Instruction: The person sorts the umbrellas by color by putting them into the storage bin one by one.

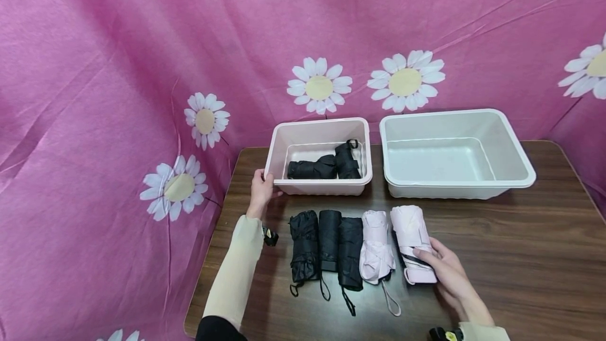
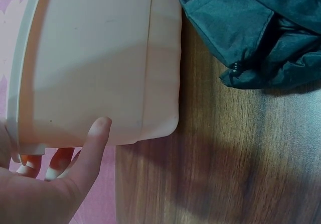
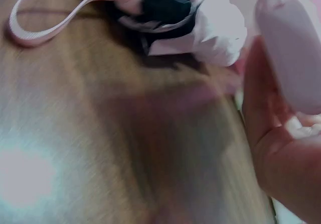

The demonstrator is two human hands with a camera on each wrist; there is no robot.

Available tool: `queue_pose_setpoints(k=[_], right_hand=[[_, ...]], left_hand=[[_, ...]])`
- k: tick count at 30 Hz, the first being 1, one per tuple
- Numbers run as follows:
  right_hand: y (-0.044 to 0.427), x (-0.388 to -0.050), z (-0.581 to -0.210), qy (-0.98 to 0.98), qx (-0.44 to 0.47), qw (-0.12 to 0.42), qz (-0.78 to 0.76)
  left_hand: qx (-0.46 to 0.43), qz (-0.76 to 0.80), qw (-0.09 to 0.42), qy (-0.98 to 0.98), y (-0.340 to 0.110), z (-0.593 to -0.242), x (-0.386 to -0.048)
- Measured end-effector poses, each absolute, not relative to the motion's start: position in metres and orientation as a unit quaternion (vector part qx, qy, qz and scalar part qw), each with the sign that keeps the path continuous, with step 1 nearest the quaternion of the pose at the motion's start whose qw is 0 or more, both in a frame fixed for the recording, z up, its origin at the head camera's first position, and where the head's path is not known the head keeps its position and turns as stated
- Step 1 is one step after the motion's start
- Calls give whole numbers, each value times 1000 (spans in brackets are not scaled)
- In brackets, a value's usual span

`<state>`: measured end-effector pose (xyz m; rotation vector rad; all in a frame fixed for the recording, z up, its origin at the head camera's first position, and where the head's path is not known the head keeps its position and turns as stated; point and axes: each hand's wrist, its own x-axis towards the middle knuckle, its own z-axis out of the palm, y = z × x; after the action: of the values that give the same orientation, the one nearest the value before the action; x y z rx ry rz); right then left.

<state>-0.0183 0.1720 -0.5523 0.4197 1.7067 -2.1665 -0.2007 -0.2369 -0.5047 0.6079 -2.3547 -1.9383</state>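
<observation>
My left hand grips the front left corner of the smaller pinkish-white bin; in the left wrist view the fingers of that hand curl at the bin's rim. Two black folded umbrellas lie inside. My right hand holds a pale pink folded umbrella by its lower right side, thumb across it. In the right wrist view the hand is around the pink umbrella. Left of it lies another pink umbrella with a loop strap.
Three black folded umbrellas lie side by side in front of the smaller bin. A larger white bin stands at the back right of the wooden table. A pink flowered cloth hangs behind.
</observation>
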Motion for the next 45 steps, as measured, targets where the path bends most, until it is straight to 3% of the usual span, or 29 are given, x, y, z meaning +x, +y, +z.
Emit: queue_pose_setpoints(k=[6,17,32,45], right_hand=[[177,-22,-537,500,20,158,-852],[190,-62,-496,472,-48,80,-877],[198,-128,-464,561,82,-14,-824],[183,-159,-453,675,186,-17,-714]], left_hand=[[197,-623,15,-757,-237,-504,-202],[196,-615,13,-763,-236,-503,-202],[192,-622,9,-759,-235,-500,-204],[198,-623,5,-757,-236,-502,-200]])
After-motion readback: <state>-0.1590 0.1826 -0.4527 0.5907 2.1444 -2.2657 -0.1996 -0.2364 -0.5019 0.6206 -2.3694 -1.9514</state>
